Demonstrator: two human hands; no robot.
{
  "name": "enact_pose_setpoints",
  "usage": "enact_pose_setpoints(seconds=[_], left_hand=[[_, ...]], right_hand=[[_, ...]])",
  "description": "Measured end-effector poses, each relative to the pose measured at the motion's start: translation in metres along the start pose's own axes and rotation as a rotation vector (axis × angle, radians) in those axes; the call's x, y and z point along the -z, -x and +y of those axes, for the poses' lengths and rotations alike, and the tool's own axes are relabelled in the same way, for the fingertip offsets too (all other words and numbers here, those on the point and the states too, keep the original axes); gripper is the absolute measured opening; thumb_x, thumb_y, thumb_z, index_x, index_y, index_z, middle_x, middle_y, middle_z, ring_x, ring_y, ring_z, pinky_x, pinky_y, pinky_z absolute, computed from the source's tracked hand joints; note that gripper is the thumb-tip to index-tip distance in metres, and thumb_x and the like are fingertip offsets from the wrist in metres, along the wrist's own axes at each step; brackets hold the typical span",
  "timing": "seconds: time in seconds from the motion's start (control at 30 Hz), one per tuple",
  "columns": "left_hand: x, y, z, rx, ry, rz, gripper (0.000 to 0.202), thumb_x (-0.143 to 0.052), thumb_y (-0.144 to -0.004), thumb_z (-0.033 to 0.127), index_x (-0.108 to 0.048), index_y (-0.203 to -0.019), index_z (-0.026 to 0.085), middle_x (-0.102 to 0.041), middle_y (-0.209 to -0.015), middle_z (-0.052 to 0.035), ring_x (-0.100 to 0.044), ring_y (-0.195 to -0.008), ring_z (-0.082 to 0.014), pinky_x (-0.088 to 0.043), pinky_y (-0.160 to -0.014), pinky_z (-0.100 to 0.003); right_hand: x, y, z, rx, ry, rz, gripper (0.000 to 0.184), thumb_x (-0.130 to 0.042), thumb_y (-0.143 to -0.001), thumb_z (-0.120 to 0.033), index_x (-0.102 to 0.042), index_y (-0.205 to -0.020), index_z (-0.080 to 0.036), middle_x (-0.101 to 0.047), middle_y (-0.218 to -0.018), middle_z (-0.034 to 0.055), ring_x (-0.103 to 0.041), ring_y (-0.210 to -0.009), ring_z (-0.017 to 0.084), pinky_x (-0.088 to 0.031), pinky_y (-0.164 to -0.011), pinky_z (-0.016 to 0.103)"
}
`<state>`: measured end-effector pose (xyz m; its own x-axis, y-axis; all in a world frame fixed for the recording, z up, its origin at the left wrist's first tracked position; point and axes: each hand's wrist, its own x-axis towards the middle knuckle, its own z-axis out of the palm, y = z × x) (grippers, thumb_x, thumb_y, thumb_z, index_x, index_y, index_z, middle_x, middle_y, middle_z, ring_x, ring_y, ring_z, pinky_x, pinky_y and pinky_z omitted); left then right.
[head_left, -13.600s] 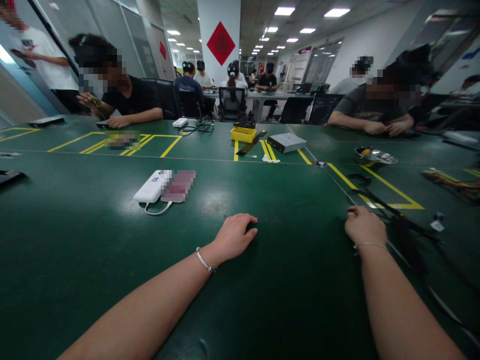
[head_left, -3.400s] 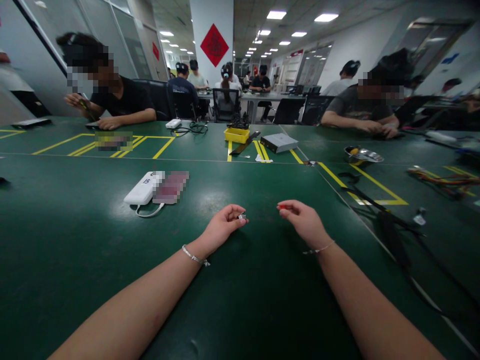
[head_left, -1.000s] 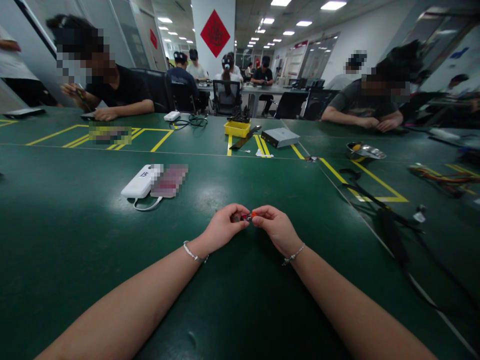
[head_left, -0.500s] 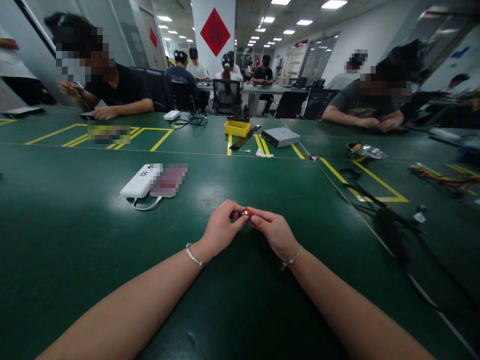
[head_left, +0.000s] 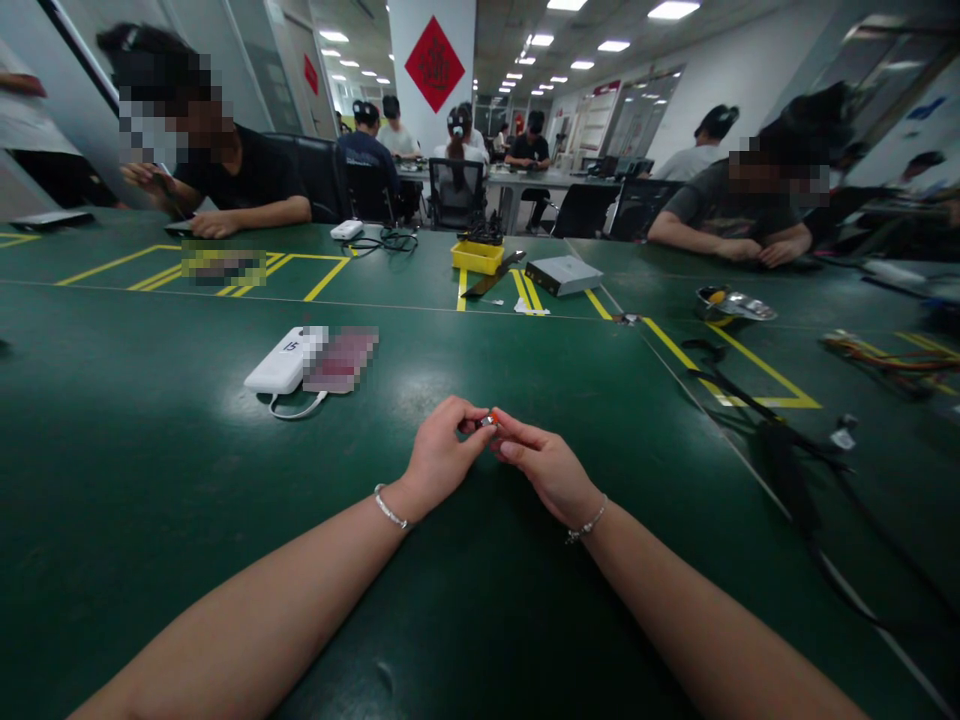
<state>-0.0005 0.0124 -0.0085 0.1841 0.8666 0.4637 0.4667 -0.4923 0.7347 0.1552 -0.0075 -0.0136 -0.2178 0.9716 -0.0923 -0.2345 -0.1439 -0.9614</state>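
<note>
My left hand [head_left: 441, 456] and my right hand [head_left: 546, 465] meet at the middle of the green table [head_left: 150, 480], fingertips pinched together. Between them sits a tiny part, silver with a red-orange end [head_left: 490, 421]. The left fingers pinch the silver piece, the right fingers pinch the red end. Both wrists wear thin bracelets and both forearms rest low over the table.
A white power bank [head_left: 285, 361] with a short cable lies left of my hands. Black cables [head_left: 780, 440] and a metal dish [head_left: 731, 303] lie to the right. A yellow bin [head_left: 477, 256] and a grey box [head_left: 562, 274] stand farther back. Other people sit around the table.
My hands came together from well apart, each carrying a small piece, and now press the pieces together. In the last second they drew slightly closer to me.
</note>
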Motion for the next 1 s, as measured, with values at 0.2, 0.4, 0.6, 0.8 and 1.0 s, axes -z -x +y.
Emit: enact_pose_setpoints(seconds=[0.2, 0.4, 0.6, 0.8, 1.0], left_hand=[[0.0, -0.001, -0.001, 0.032, 0.003, -0.015, 0.009, -0.06, -0.074, 0.024, -0.059, -0.081, 0.018, -0.053, -0.072, 0.0007, -0.049, -0.066, -0.0114, -0.041, -0.063, -0.025], [0.0, 0.0, 0.0, 0.042, -0.015, -0.031, 0.009, -0.06, -0.074, 0.024, -0.059, -0.08, 0.017, -0.053, -0.071, 0.0008, -0.049, -0.064, -0.0112, -0.04, -0.061, -0.025], [-0.005, 0.002, 0.003, -0.05, -0.077, -0.162, 0.007, -0.06, -0.072, 0.02, -0.056, -0.077, 0.018, -0.053, -0.074, 0.0002, -0.05, -0.071, -0.0136, -0.04, -0.063, -0.026], [-0.004, 0.002, -0.004, -0.001, -0.006, -0.208, 0.026, -0.059, -0.074, 0.023, -0.052, -0.099, 0.019, -0.058, -0.091, -0.0028, -0.055, -0.083, -0.0156, -0.045, -0.073, -0.03], [-0.002, 0.0, -0.01, 0.082, -0.04, -0.202, 0.022, -0.052, -0.077, 0.019, -0.053, -0.1, 0.019, -0.06, -0.098, -0.0049, -0.055, -0.091, -0.0178, -0.045, -0.081, -0.034]], right_hand=[[-0.004, 0.0, 0.0, -0.007, -0.01, 0.049, 0.039, -0.067, -0.063, -0.02, -0.065, -0.1, -0.03, -0.066, -0.103, 0.0005, -0.058, -0.095, 0.018, -0.039, -0.091, 0.04], [-0.001, -0.001, 0.001, -0.014, -0.011, 0.082, 0.034, -0.068, -0.064, -0.029, -0.066, -0.098, -0.026, -0.066, -0.101, 0.0039, -0.059, -0.085, 0.017, -0.044, -0.08, 0.038], [-0.004, -0.003, 0.002, 0.071, 0.059, 0.196, 0.017, -0.071, -0.059, -0.031, -0.067, -0.071, -0.019, -0.066, -0.075, 0.0029, -0.058, -0.071, 0.015, -0.044, -0.072, 0.033], [0.029, -0.017, -0.012, 0.142, 0.372, 0.443, 0.019, -0.064, -0.063, -0.032, -0.064, -0.076, -0.018, -0.065, -0.074, 0.0046, -0.058, -0.07, 0.017, -0.044, -0.068, 0.032], [0.132, -0.009, -0.044, 0.067, 1.113, 0.919, 0.025, -0.051, -0.07, -0.034, -0.066, -0.083, -0.018, -0.065, -0.075, 0.0082, -0.055, -0.064, 0.02, -0.04, -0.06, 0.033]])
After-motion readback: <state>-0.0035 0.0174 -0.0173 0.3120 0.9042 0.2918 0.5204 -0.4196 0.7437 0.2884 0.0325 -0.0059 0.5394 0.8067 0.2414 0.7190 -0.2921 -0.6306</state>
